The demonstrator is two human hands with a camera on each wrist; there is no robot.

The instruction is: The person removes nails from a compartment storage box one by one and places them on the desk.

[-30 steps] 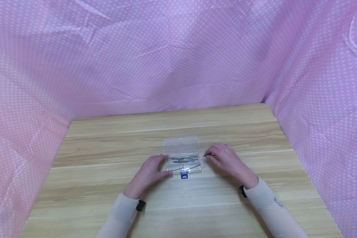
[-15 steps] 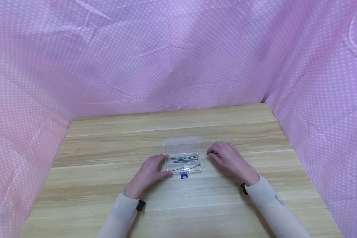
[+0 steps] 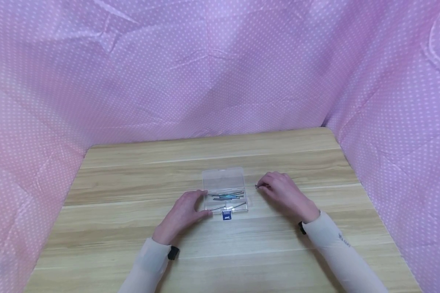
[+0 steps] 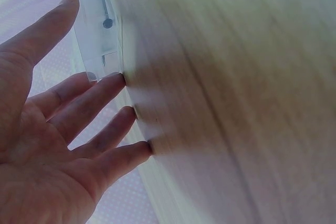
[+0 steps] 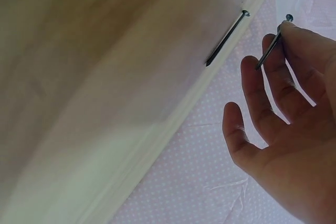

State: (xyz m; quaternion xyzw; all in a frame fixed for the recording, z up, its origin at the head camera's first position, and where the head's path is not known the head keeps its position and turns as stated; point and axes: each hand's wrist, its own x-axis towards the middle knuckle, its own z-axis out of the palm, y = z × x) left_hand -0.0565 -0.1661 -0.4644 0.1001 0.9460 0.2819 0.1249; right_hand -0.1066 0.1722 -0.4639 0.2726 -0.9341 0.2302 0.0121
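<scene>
Nearest, two pale sleeves [image 3: 337, 248] with dark wristbands [image 3: 173, 252] reach in toward a clear plastic box [image 3: 236, 211] with a blue latch [image 3: 226, 215] on its near side. The left hand [image 3: 182, 211] sits at the box's left side, thumb by the near corner; the left wrist view shows its fingers fairly straight and spread, tips touching the box's end, gripping nothing. One nail [image 3: 217, 208] and another nail [image 3: 239, 205] lie in the box's near part, a loose pile of nails [image 3: 229, 196] behind them, and the raised lid [image 3: 223, 179] beyond. Just right of the box, the right hand [image 3: 284, 193] pinches a held nail [image 5: 270, 50] between thumb and fingertips; the head view gives only its head, while the right wrist view gives its shaft and also a second nail [image 5: 227, 39] on the table, unseen from above. Around the box spreads the wood-grain table [image 3: 220, 248]; beyond it hangs creased, pinkish-purple dotted cloth [image 3: 209, 77], on both sides too. Compared with one second ago, the right hand and its nail are farther right of the box and slightly farther back, while box and left hand stay put.
</scene>
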